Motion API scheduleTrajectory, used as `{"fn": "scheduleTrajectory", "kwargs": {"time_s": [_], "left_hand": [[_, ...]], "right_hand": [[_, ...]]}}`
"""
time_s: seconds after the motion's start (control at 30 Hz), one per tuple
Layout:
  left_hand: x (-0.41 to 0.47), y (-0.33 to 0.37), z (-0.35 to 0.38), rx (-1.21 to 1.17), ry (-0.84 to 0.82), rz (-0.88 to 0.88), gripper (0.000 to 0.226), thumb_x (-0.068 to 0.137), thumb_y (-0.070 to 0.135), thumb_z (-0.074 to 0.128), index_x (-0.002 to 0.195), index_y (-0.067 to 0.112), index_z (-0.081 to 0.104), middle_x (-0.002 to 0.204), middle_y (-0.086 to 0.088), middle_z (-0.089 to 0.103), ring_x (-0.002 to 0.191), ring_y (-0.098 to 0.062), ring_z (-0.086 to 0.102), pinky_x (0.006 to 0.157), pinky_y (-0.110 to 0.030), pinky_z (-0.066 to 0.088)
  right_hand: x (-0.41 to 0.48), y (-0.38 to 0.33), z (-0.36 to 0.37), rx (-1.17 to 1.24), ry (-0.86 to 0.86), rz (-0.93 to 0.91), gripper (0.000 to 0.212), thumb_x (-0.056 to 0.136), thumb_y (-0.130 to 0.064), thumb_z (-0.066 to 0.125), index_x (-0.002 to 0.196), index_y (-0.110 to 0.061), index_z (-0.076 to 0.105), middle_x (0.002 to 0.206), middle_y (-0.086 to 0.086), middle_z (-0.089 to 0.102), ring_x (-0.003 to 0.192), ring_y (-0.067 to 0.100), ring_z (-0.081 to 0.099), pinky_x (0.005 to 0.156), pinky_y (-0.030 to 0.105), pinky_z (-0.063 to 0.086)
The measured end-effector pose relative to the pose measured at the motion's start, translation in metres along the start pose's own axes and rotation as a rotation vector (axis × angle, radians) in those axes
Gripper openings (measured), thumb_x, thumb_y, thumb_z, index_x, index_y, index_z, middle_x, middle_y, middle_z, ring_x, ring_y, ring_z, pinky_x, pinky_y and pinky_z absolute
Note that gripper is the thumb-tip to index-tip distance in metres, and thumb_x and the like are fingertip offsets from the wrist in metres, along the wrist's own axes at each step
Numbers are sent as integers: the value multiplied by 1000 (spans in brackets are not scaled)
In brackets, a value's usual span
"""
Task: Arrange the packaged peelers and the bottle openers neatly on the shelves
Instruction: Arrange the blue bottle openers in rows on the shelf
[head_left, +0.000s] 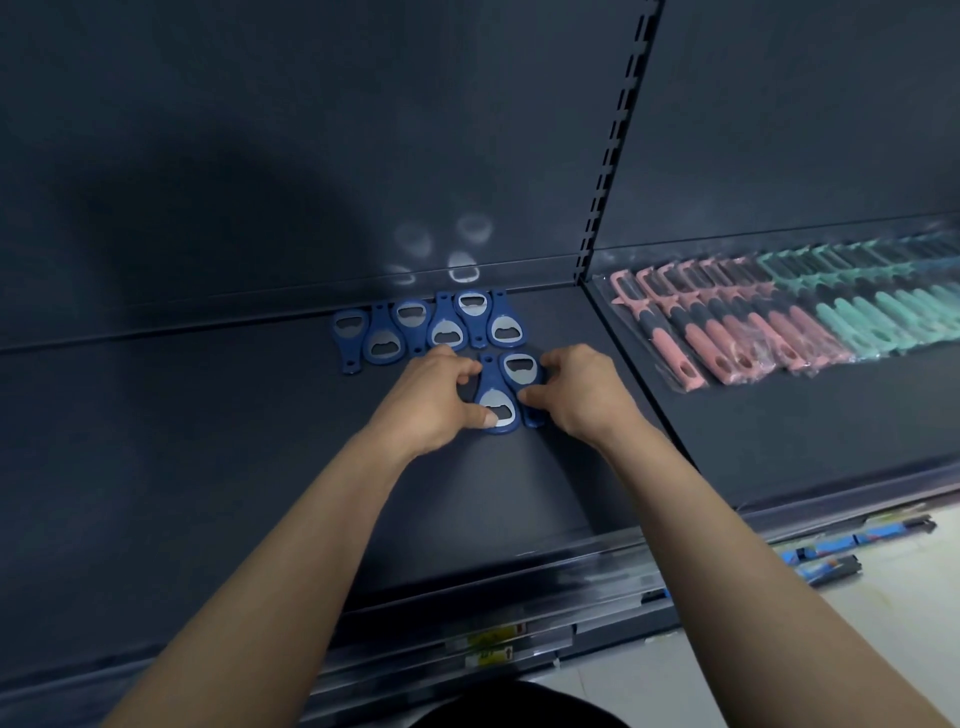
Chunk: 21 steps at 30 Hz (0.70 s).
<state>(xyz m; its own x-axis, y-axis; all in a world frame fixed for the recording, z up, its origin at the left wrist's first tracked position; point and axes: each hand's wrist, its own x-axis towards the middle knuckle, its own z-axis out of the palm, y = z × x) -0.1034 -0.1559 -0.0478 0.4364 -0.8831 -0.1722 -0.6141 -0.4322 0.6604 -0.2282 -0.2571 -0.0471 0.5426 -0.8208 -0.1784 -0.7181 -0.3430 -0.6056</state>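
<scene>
Several blue bottle openers (431, 325) lie in a head-to-tail row at the back of the dark shelf (208, 441). In front of that row lie two more blue openers (501, 395) side by side. My left hand (436, 397) pinches the left opener from the left, thumb on its metal mouth. On the right edge of that pair rest the fingertips of my right hand (576, 389). Packaged peelers fill the neighbouring shelf: pink ones (727, 322) and mint-green ones (878, 306), laid in an overlapping row.
A slotted upright post (618, 140) divides the two shelf bays. The dark back panel reflects the openers. Price-label strips (493, 644) run along the lower shelf edges. Blue packaged items (831, 551) lie on the pale floor at the right.
</scene>
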Motion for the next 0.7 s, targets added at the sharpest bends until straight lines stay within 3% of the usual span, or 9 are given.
{"fn": "scheduleTrajectory", "kwargs": {"time_s": [0.1,0.3,0.37,0.47,0.7], "left_hand": [[1,0,-1,15,4,2,69,75,26,77,136,17,47,122,2,49,118,-14,43,93,-20,30],[3,4,-1,25,26,-3,68,74,28,77,135,17,48,110,5,47,110,-13,44,89,-21,32],[3,4,0,17,37,-5,67,74,28,77,134,17,49,110,5,46,103,-10,43,87,-21,32],[-1,4,-4,-23,85,-26,61,76,30,75,131,18,50,113,2,48,96,-9,45,83,-22,35],[-19,-4,-28,13,309,-52,39,84,25,67,121,17,58,106,2,52,100,-14,53,85,-23,39]], "right_hand": [[1,-1,1,-15,13,14,19,80,-24,71,76,-13,56,80,7,59,77,26,57,64,26,38],[2,-5,-3,-39,0,12,23,82,-24,69,68,-18,52,80,5,58,78,26,56,65,26,38],[2,-6,-4,-50,6,-2,13,83,-24,68,80,-15,60,84,6,60,84,28,59,67,26,40],[0,-9,-11,-72,65,-26,27,85,-22,66,107,-8,62,99,11,64,97,31,60,78,30,46],[2,-29,-23,-189,87,-242,35,89,-24,61,123,-13,58,120,9,61,109,28,56,85,30,43]]}}
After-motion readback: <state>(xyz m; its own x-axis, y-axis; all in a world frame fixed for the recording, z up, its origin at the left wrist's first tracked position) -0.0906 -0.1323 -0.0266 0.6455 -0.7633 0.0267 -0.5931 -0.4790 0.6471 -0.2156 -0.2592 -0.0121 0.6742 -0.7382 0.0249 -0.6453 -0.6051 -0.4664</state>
